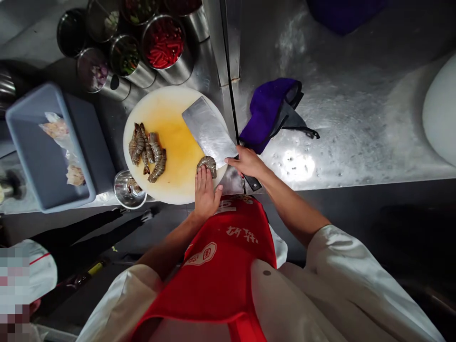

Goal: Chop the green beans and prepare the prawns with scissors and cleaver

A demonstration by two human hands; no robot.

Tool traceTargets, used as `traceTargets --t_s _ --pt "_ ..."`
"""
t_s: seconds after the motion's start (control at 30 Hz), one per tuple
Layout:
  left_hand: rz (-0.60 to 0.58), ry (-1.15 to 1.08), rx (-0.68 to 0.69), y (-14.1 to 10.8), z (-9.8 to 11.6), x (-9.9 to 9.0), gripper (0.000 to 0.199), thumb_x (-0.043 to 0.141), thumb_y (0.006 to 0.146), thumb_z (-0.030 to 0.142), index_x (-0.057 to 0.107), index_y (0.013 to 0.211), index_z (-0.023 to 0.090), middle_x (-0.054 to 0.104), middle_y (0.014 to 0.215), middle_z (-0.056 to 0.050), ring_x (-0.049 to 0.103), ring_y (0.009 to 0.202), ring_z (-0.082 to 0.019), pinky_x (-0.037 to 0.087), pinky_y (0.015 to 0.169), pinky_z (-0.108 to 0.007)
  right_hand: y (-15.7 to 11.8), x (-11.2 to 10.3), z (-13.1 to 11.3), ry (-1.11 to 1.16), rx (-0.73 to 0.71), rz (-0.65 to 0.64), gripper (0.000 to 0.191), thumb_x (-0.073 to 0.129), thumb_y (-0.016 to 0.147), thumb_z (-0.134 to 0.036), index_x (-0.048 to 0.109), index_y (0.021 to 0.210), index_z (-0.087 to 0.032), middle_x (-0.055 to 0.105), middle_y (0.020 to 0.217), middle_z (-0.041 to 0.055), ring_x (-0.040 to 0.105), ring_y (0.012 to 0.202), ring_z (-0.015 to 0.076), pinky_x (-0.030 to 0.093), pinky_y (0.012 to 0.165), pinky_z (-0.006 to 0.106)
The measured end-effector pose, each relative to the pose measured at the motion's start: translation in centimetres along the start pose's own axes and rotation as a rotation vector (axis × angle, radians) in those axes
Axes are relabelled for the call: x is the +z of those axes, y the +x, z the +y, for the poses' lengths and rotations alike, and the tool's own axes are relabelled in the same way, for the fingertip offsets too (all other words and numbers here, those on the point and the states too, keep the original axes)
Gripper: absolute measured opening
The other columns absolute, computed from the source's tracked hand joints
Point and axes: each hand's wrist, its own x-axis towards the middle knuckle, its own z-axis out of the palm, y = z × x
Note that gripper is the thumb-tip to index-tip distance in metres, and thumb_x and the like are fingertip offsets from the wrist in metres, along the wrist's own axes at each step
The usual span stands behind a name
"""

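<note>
On the round cutting board (171,102), a curled shrimp (208,163) lies near the right front edge. My left hand (205,192) presses on it with fingers stretched out flat and the thumb apart. The handle of a cleaver (210,128) is in my right hand (247,161), fingers wrapped round it. Its broad blade lies over the right side of the board, just beyond the curled shrimp. Several whole shrimp (147,149) lie in a group on the board's left side.
Steel containers stand behind the board, one full of red chilies (165,45). To the left are a grey bin (92,142) holding a plastic bag and a small metal bowl (130,190). A purple cap (270,109) lies on the right counter. Another person's white hat (39,266) shows lower left.
</note>
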Motion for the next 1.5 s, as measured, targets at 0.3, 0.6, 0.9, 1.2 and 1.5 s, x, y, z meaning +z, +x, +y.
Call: traceTargets --t_s 0.3,0.6,0.9,1.2,1.5 --pt "0.065 0.001 -0.175 2.1 0.3 0.5 0.074 0.032 0.102 0.056 0.024 0.16 0.01 0.019 0.167 -0.019 0.009 0.157 -0.031 0.011 0.127 -0.056 -4.3 4.2 0.4 0.222 0.223 0.175 0.023 0.061 0.091 -0.042 0.047 0.086 -0.024 0.056 0.046 -0.0065 0.063 0.047 0.0192 0.044 0.051 0.026" --pt "-0.005 0.062 -0.079 2.6 -0.4 0.2 0.079 0.035 0.1 0.058 0.026 0.159 0.007 0.026 0.164 -0.021 0.016 0.155 -0.032 0.012 0.127 -0.056 -5.6 1.1 1.8 0.115 0.167 -0.015 0.025 0.061 0.091 -0.041 0.042 0.084 -0.026 0.055 0.045 -0.0077 0.062 0.045 0.0187 0.043 0.051 0.027" --pt "0.018 0.066 -0.032 2.3 -0.7 0.7 0.08 0.041 0.099 0.057 0.026 0.159 0.006 0.028 0.163 -0.022 0.017 0.155 -0.033 0.015 0.126 -0.056 -4.9 -1.0 2.5 0.029 0.168 -0.131 0.031 0.06 0.09 -0.044 0.036 0.081 -0.027 0.055 0.044 -0.0074 0.062 0.045 0.0193 0.042 0.05 0.027" --pt "-0.028 0.064 -0.03 2.1 -0.7 0.4 0.079 0.041 0.099 0.057 0.026 0.159 0.008 0.028 0.163 -0.021 0.018 0.155 -0.033 0.014 0.126 -0.056 -4.8 -1.9 2.6 -0.016 0.174 -0.188 0.029 0.062 0.089 -0.042 0.04 0.08 -0.026 0.057 0.045 -0.0069 0.061 0.043 0.0189 0.042 0.049 0.027" --pt "-0.04 0.086 -0.02 2.2 -0.7 0.2 0.08 0.042 0.098 0.058 0.028 0.158 0.007 0.031 0.162 -0.021 0.019 0.155 -0.033 0.013 0.126 -0.055 -4.2 -1.4 2.4 0.001 0.161 -0.175 0.024 0.062 0.09 -0.042 0.046 0.084 -0.025 0.057 0.045 -0.0056 0.063 0.046 0.0216 0.044 0.052 0.029"
